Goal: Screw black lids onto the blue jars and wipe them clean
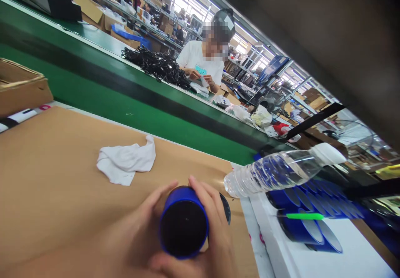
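Blue cylinder (183,223) sits gripped by fingers (212,211) curled snugly round it, over the tan work surface (62,178). From here I can't tell whether that's one hand or both, and I can't read any writing on it.

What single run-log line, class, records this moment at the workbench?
Actor: both hands | Holding: blue cylinder | Nearby: plastic water bottle, white cloth
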A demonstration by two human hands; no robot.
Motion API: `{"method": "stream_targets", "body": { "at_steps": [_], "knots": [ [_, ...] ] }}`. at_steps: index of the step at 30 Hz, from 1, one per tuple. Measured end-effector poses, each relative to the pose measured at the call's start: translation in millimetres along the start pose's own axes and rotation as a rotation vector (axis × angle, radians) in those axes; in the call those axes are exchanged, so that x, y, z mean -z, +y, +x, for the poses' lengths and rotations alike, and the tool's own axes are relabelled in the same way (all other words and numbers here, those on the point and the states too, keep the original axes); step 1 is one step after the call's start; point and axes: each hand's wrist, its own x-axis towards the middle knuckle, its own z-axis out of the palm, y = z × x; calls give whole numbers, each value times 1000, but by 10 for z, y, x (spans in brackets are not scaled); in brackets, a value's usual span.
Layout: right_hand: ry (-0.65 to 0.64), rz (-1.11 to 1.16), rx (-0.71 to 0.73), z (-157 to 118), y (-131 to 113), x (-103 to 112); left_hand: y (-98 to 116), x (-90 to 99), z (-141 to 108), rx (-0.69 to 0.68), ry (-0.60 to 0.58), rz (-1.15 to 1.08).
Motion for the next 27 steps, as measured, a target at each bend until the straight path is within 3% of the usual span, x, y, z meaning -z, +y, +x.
{"method": "stream_targets", "body": {
  "at_steps": [2,5,6,8,10,12,14,16,18,20,23,27],
  "knots": [
    [-47,-30,32,28,25,2,12,24,9,130,-61,-238],
    [-151,-237,141,95,109,102,106,77,93,420,37,-540],
    [-169,-336,155,115,164,157,137,109,130,424,89,-490],
    [-225,-493,117,136,316,277,168,192,189,262,170,-161],
    [-368,-524,46,131,492,375,154,270,209,60,197,146],
    [-451,-527,2,117,635,423,123,314,196,-15,229,245],
    [-351,-606,-6,115,703,421,118,327,195,74,290,138],
    [-202,-681,57,135,687,393,162,342,257,266,342,-136],
    [-163,-654,165,169,618,368,241,389,421,403,336,-368],
    [-210,-583,255,197,551,359,306,466,685,437,303,-423],
    [-256,-556,300,202,545,376,266,600,1179,412,345,-225],
    [-140,-702,198,146,659,449,-38,753,1712,258,433,292]
  ]
}}
